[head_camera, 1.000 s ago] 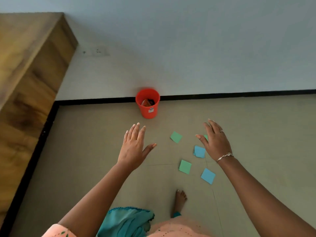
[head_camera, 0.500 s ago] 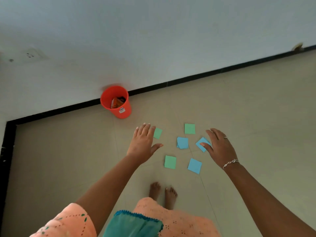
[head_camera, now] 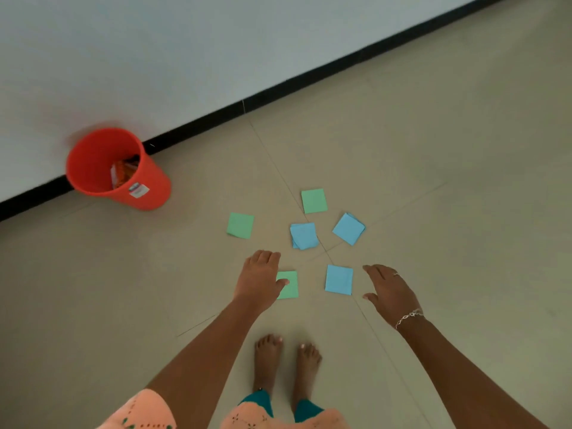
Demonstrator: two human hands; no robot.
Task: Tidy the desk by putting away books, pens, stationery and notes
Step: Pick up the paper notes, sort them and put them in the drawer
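Note:
Several square sticky notes lie scattered on the tiled floor. Green notes lie at the left (head_camera: 240, 225), at the back (head_camera: 314, 200) and nearest me (head_camera: 289, 286). Blue notes lie in the middle (head_camera: 304, 236), at the right (head_camera: 348, 228) and near my feet (head_camera: 339, 279). My left hand (head_camera: 260, 278) hovers with loosely bent fingers over the nearest green note, covering its left edge. My right hand (head_camera: 388, 287) is spread just right of the near blue note and holds nothing.
An orange bin (head_camera: 102, 168) with some wrappers inside stands at the left against the white wall and black skirting (head_camera: 278, 88). My bare feet (head_camera: 286, 360) stand just behind the notes. Open tiled floor (head_camera: 448, 212) stretches to the right.
The view has tilted down and closer to the floor. Both hands have dropped toward the nearest notes; the left hand went from the far-left green note to the near green one.

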